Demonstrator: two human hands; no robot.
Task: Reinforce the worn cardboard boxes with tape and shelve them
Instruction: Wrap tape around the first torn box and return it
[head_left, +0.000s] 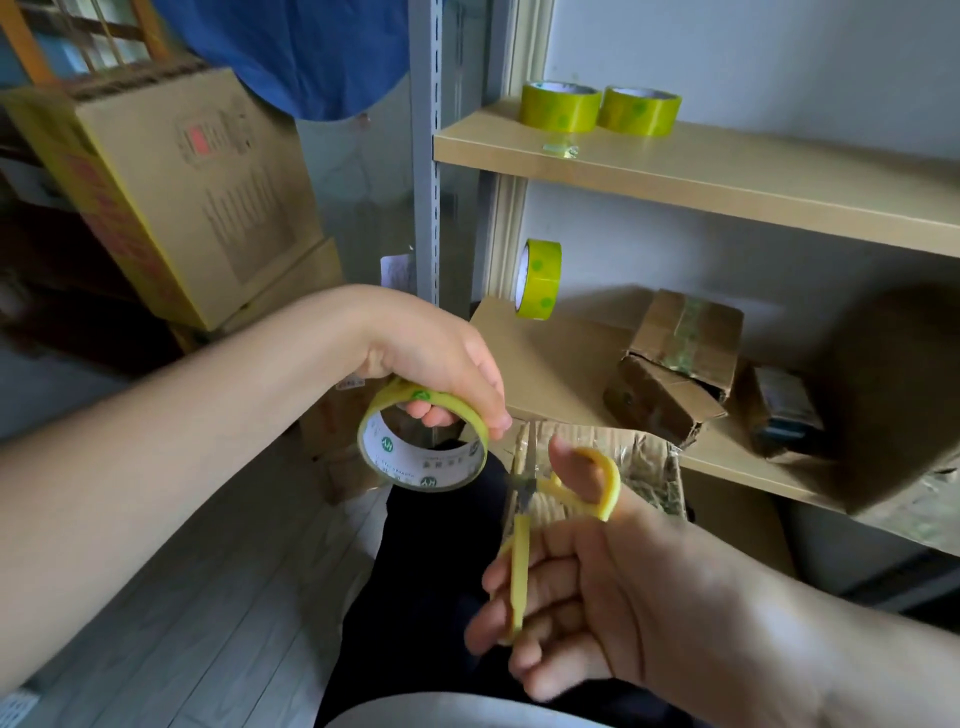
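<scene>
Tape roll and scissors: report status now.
Left hand grips yellow-green tape roll. Right hand holds yellow-handled scissors, blades near tape. Worn cardboard box sits on lower shelf. Nothing in the way.

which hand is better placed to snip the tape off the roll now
The right hand: its thumb and fingers are through the yellow scissors, blades pointing up beside the tape roll. The left hand grips that roll, so it can only steady it.

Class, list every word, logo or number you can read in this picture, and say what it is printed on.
"HY": green logo on the white inner core of the yellow tape roll in the left hand.
Small print on that core: blurred.
Red and dark print on the large tilted cardboard box: blurred.
</scene>
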